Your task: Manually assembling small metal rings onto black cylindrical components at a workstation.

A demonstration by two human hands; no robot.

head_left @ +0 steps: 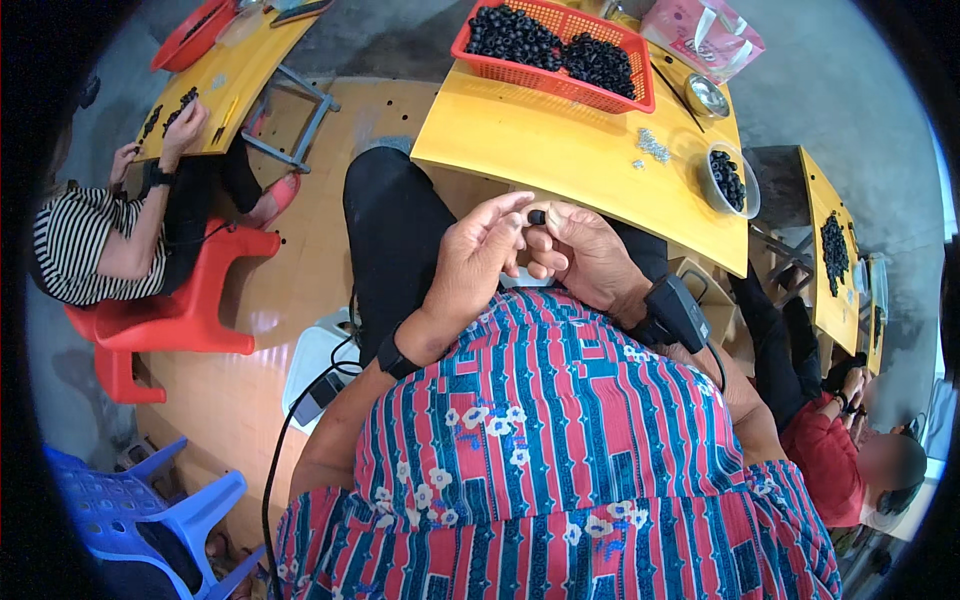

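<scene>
My right grip (590, 250) is pinched shut, thumb against finger, on a small black part (537, 217); the part sits in front of my belly, just short of the counter (540, 135). My left grip (470, 250) is beside it, fingers partly curled and thumb near the forefinger; whether it has hold of anything, I can't tell. On my left wrist is a dark strap (393, 357), on my right a black box (678, 305) (it bears a small pale marking, too small for me to read).

Past my hands, silver bits (654, 146) lie loose on the yellow counter. To their right stands a clear bowl (750, 205) with more black pieces in it, and beyond that a metal bowl (707, 97) beside a dark stick (677, 93). A red basket (545, 84) at the far side holds two heaps of black pieces. Behind the metal bowl, a pink bag (690, 35) has lettering across its side, seen at a slant.

Farther left, a person in a striped top (105, 245) sits on a red chair (200, 300) at another yellow counter; a blue chair (130, 510) stands nearer me. To my right is a person in a red top (820, 460).
</scene>
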